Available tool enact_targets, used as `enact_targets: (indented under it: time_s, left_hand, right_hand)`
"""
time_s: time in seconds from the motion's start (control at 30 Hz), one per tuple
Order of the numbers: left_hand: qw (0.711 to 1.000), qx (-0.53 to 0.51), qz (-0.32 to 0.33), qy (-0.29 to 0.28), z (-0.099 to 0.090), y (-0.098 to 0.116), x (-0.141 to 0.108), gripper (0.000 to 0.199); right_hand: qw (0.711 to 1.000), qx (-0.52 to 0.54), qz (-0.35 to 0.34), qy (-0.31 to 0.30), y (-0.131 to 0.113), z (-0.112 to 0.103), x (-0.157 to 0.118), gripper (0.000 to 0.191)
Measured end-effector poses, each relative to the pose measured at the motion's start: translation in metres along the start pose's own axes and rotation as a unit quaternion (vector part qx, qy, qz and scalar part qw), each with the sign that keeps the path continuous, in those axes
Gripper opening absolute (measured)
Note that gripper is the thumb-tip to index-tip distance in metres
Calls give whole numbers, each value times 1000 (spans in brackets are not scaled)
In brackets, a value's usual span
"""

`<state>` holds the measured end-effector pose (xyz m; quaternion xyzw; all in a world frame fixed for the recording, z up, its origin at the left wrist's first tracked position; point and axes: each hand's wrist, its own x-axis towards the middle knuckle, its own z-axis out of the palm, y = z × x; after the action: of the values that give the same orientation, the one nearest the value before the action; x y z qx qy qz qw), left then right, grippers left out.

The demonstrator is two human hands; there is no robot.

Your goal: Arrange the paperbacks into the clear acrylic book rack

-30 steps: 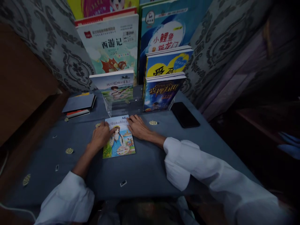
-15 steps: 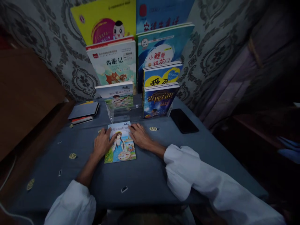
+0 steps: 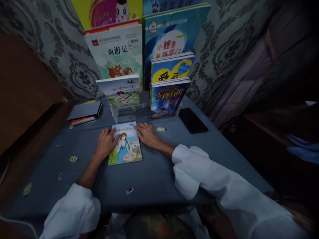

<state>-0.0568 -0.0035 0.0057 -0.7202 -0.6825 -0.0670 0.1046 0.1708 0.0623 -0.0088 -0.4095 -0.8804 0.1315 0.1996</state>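
A thin paperback book (image 3: 125,146) lies flat on the table, its cover showing a drawn figure with braids, blue overalls and a paint palette. At its left edge is my left hand (image 3: 106,142), thumb over the cover and fingers beside it. My right hand (image 3: 147,134) holds the upper right edge, fingertips near the corner. Just beyond the book stands a clear stand (image 3: 122,116) with an upright book (image 3: 122,94), its cover showing a drawn figure with a guitar. A dark blue book (image 3: 168,99) stands on the right side.
Taller books, among them a pale green one (image 3: 117,54) and a teal one (image 3: 174,30), rise in tiers behind. A black phone (image 3: 193,120) lies at right; a small stack of books (image 3: 84,111) at left. The grey-blue cloth (image 3: 159,179) covers the table. Patterned curtain (image 3: 224,39) behind.
My view has tipped down slightly, so everything sits a little higher and further left in the picture. Both hands and the book look unmoved on the table.
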Motion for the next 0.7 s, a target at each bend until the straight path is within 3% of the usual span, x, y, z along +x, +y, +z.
enact_targets:
  time_s: [0.1,0.17,0.3,0.43,0.57,0.7]
  left_hand:
    - [1000,29,2,-6,-6,7,-2,46]
    - [999,25,38,-6,-11,14,-3,43]
    - [984,-48,164,-40,-17,31,-11,43]
    - [948,-110,290,-80,-25,44,-24,55]
    - [936,-116,315,-105,-31,45,-36,60]
    - [936,-117,318,-94,-32,43,-40,47]
  right_hand:
    - [1000,15,3,3,2,0,0,34]
    - [1000,17,2,3,2,0,0,34]
    - [1000,11,-18,0,4,-1,-2,38]
    - [999,16,-39,0,6,-2,-10,38]
    - [998,28,-53,-1,4,-3,-26,39]
    - [997,40,-65,-4,-4,-4,-45,39]
